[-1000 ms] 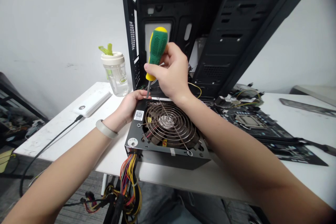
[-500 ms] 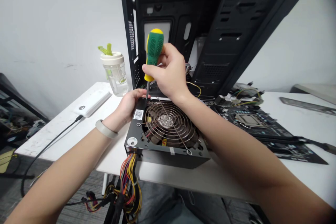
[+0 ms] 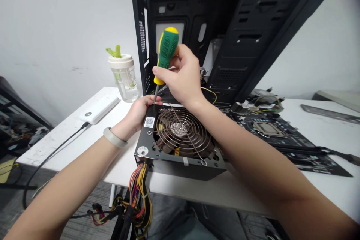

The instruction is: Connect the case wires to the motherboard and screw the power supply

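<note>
A green and yellow screwdriver (image 3: 167,50) is held in my right hand (image 3: 184,77), its thumb and fingers closed on the handle. The shaft slants down to the left, with the tip close to my left fingertips at the far left corner of a black power supply (image 3: 153,150). Whether the tip touches metal I cannot tell. My left hand (image 3: 140,110) grips that corner, thumb along the far edge, other fingers partly hidden. A round wire fan grill (image 3: 184,129) lies over the fan on top, its wire loops showing near the corners.
Behind stands a black computer case (image 3: 234,52). A lidded bottle (image 3: 123,78) and a white power bank (image 3: 99,109) with a cable are at left. On the right lies a motherboard (image 3: 295,144). Bundled power cables (image 3: 142,187) hang over the white table's (image 3: 70,138) front edge.
The screwdriver tip has shifted left and slightly up toward the corner, off the area beside the grill. Its handle leans more to the right. My left hand keeps its place on the power supply.
</note>
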Tool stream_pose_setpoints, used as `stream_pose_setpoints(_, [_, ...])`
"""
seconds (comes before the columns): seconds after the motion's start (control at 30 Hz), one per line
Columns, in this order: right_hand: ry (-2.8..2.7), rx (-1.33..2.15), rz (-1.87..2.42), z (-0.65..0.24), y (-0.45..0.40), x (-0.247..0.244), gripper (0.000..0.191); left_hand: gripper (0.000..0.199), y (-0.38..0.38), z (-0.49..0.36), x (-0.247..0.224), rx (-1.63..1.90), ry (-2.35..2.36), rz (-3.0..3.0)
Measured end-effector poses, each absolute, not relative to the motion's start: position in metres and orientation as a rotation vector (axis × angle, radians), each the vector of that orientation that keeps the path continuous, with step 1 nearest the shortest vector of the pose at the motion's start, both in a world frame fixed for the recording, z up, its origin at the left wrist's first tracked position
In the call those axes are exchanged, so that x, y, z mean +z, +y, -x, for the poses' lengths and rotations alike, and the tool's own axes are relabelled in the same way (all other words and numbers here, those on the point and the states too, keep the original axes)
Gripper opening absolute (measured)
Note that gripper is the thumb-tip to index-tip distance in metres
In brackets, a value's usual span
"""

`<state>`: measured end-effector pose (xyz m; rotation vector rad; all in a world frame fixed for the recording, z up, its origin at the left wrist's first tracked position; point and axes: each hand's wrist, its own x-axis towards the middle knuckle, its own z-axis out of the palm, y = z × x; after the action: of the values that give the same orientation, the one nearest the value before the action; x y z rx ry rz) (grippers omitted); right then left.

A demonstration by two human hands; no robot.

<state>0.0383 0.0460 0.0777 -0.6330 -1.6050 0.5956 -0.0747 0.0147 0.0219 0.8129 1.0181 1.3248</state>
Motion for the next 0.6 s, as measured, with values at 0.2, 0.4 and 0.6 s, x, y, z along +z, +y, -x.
stream_pose_setpoints(0.2, [-1.614,0.595,0.627,-0.038,0.0466,0.0769,0.027,0.022,0.0144,0.0745,0.0211,1.333,1.015,-0.805])
stream_pose_setpoints(0.4, [-1.655,0.57,0.601,-0.0373,0.051,0.073,0.025,0.021,0.016,0.0748,0.0201,1.326,1.005,-0.816])
stream_pose_setpoints(0.6, [-1.682,0.57,0.571,-0.0375,0.0547,0.0709,0.024,0.02,0.0167,0.075,0.0185,1.338,1.009,-0.843])
